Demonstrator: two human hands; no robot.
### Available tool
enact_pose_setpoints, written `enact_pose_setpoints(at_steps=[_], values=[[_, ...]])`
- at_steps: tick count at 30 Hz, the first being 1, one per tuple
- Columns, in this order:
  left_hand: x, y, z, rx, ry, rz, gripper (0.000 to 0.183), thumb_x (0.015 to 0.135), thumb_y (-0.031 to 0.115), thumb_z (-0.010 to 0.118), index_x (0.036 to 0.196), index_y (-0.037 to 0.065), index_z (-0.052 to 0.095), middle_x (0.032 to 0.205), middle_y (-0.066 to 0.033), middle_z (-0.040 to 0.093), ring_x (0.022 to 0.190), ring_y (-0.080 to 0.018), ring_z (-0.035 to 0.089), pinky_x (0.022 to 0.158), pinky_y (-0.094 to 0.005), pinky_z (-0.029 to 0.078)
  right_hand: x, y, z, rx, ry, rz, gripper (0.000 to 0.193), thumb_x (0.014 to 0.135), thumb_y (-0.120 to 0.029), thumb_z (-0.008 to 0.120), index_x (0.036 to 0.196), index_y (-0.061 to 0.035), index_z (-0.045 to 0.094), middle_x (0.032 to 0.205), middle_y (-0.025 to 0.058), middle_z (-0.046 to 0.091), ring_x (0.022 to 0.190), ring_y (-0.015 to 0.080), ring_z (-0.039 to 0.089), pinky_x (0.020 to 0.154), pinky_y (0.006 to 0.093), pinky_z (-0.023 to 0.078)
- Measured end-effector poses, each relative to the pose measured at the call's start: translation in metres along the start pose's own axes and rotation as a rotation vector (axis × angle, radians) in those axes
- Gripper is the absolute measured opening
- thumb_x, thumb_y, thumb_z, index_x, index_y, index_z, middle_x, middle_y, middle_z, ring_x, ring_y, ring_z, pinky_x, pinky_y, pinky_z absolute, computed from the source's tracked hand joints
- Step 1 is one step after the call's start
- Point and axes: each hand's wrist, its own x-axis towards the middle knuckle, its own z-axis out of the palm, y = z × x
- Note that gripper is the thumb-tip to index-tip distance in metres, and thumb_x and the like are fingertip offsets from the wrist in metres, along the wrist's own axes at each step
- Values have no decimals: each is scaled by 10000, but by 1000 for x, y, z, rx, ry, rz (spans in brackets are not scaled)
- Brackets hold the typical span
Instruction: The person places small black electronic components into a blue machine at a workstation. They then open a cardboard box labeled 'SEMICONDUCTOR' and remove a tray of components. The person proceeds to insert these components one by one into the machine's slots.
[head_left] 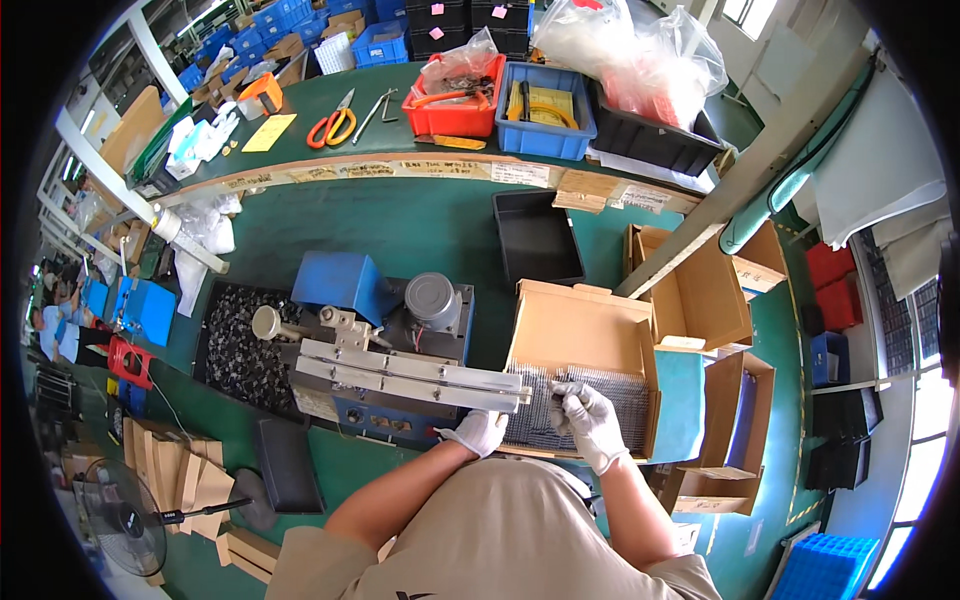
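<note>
My right hand, in a white glove, is over an open cardboard box filled with rows of thin grey metal pieces. Its thumb and fingers are pinched together; what is between them is too small to name. My left hand, gloved too, is just below the right end of a long metal rail on a blue bench machine. The rail partly covers its fingers, so their grip does not show. Left of the machine, a dark tray holds many small black parts.
Behind the box lies a black tray. A shelf at the back carries scissors, a red bin, a blue bin and a black crate with plastic bags. Cardboard boxes and a slanting post are at the right.
</note>
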Motion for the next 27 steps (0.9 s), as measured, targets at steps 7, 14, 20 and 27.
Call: enact_pose_setpoints(at_steps=[7,14,20,27], values=[[-1,-3,7,6,-97,-94,205,933,112,512,1100,12,577,1135,-221,594,1083,-368,556,956,-488,414,12,5,11,-826,127,-389,185,1026,-175,570,1066,-15,653,771,60,608,606,121,550,576,285,476],[-1,-35,38,170,-184,-76,244,970,158,453,1093,-1,591,1163,-194,600,1129,-319,541,1019,-494,371,19,-11,25,-1088,-32,-651,170,934,-62,600,1103,-69,618,892,150,633,798,362,633,697,449,523],[-2,-11,17,57,-45,-61,233,959,147,519,1125,-1,592,1174,-236,597,1119,-398,558,1004,-497,412,19,-20,39,-1214,-33,-628,206,897,-81,663,1102,-84,647,824,136,614,767,337,633,687,430,520],[0,2,1,-57,-6,-46,299,960,162,543,1208,-1,580,1201,-259,599,1119,-428,565,989,-498,432,24,-23,37,-959,40,-579,347,923,-132,683,1248,-39,603,911,95,651,745,217,617,686,332,519]])
